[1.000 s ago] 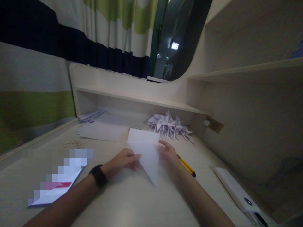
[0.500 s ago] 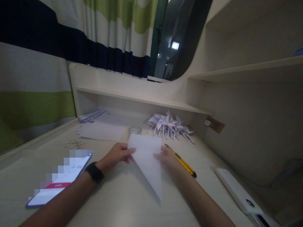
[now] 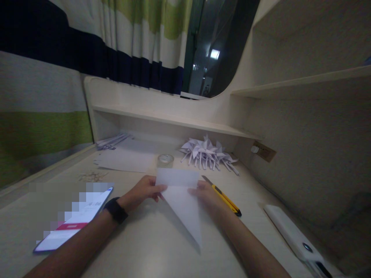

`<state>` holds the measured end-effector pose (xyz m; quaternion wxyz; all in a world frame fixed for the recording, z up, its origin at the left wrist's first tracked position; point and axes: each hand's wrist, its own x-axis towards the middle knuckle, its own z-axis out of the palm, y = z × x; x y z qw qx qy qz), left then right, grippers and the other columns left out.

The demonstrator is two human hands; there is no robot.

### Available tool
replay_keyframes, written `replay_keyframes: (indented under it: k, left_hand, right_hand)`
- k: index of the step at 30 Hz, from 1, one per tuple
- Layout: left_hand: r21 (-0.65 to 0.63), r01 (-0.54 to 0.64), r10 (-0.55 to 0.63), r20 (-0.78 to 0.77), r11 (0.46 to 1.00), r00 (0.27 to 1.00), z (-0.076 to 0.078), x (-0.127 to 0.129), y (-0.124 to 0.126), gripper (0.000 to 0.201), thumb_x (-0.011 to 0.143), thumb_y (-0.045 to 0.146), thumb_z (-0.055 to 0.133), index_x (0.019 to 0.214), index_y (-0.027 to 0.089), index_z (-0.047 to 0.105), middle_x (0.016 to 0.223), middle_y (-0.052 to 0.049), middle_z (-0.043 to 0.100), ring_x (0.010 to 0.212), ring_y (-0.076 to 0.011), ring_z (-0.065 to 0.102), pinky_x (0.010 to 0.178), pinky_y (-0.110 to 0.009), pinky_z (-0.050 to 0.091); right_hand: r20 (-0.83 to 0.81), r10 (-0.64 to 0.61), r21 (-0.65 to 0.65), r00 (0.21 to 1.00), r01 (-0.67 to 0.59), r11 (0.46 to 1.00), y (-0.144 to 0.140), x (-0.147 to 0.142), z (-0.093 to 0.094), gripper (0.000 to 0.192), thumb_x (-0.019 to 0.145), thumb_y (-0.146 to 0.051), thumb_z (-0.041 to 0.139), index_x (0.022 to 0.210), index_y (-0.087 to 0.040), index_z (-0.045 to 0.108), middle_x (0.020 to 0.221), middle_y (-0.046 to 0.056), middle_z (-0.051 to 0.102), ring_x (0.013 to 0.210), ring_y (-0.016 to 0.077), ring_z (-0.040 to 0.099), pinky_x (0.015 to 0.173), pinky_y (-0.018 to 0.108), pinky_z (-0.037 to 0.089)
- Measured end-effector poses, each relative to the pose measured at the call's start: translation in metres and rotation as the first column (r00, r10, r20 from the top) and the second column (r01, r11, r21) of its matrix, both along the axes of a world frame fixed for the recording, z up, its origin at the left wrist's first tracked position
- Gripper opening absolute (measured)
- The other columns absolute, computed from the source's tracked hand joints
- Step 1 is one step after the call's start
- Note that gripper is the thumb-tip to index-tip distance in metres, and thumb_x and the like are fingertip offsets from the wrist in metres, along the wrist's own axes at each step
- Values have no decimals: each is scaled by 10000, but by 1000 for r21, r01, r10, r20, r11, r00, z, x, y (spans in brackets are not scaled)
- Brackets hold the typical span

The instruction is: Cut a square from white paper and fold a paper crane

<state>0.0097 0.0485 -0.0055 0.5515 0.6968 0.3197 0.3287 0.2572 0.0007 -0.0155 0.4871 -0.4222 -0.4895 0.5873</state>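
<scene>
Left hand (image 3: 145, 190) and right hand (image 3: 205, 192) each have fingers clamped on opposite edges of a folded white paper sheet (image 3: 182, 199), its point resting on the worktop (image 3: 150, 247), a yellow utility knife (image 3: 224, 197) just beside.

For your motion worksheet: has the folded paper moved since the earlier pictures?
Yes. The folded paper, held by both hands, has come toward the person: the tape roll behind it, hidden earlier, now shows fully.

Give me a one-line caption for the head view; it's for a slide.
Both hands, left hand and right hand, pinch a folded white paper on the desk beside a yellow utility knife.
</scene>
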Motion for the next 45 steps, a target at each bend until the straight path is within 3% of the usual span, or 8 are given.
replay_keyframes:
  k: [7, 15, 24, 45]
  left_hand:
    - [-30, 59, -59, -17, 998, 998, 2, -1, -2, 319, 727, 432, 669, 808, 125, 679, 716, -73, 684, 594, -160, 610, 505, -235, 446]
    - [-13, 64, -64, 17, 998, 998, 0, -1, -1, 251, 745, 371, 659, 648, 139, 647, 580, -20, 617, 486, -105, 490, 489, -218, 364]
    - [-75, 101, -97, 58, 992, 994, 0, -2, -2, 231, 764, 357, 656, 794, 129, 640, 658, -29, 637, 534, -124, 562, 464, -207, 345]
    - [-30, 44, -43, 40, 999, 998, 3, -3, -3, 229, 780, 333, 639, 746, 107, 642, 610, -33, 641, 518, -116, 560, 466, -202, 356]
  right_hand:
    - [-59, -5, -29, 998, 3, 1000, -4, -3, 6, 336, 545, -268, 782, 843, -134, 705, 824, 76, 725, 711, 203, 665, 639, 287, 479]
    - [-22, -11, -26, 1000, 10, 1000, -7, -4, 10, 255, 550, -243, 766, 771, -127, 717, 768, 73, 724, 669, 190, 651, 591, 265, 458]
    - [-39, 3, -29, 999, -5, 1000, -6, -4, 5, 318, 589, -318, 760, 834, -125, 695, 769, 74, 714, 668, 196, 653, 640, 295, 468]
    - [-94, 24, -15, 995, -26, 1000, 1, 0, -2, 243, 581, -240, 783, 780, -120, 712, 723, 57, 703, 587, 154, 609, 617, 282, 435]
